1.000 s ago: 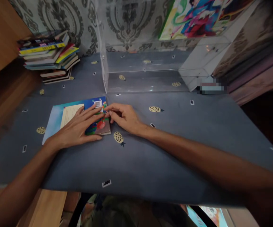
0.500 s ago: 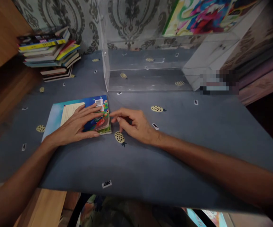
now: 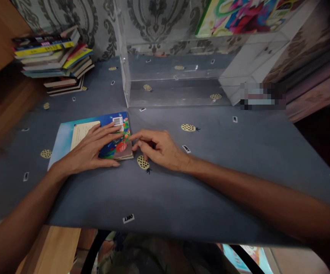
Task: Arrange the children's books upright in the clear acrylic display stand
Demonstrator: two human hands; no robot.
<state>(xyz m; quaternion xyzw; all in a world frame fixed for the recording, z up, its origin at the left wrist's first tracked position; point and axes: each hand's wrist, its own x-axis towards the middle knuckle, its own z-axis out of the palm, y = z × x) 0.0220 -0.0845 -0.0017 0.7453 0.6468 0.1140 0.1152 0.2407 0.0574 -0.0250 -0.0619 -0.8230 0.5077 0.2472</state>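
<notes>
A thin colourful book [image 3: 67,134] lies back cover up on the dark grey cloth, with a barcode near its far right corner. My left hand [image 3: 92,150] rests flat on it, fingers stretched out and spread. My right hand [image 3: 159,147] sits on the cloth just right of the book. Its fingers are loosely curled and the index fingertip reaches the book's right edge. Nothing shows inside that hand.
A pile of several books [image 3: 53,61] stands at the back left. A clear plastic box [image 3: 182,68] lies open toward me at the back centre. The grey cloth [image 3: 210,171] with pineapple prints covers the table; its near edge runs along the bottom.
My right hand drew back off the book's right corner onto the cloth, then crept left again to the book's edge. My left hand stayed flat on the cover.
</notes>
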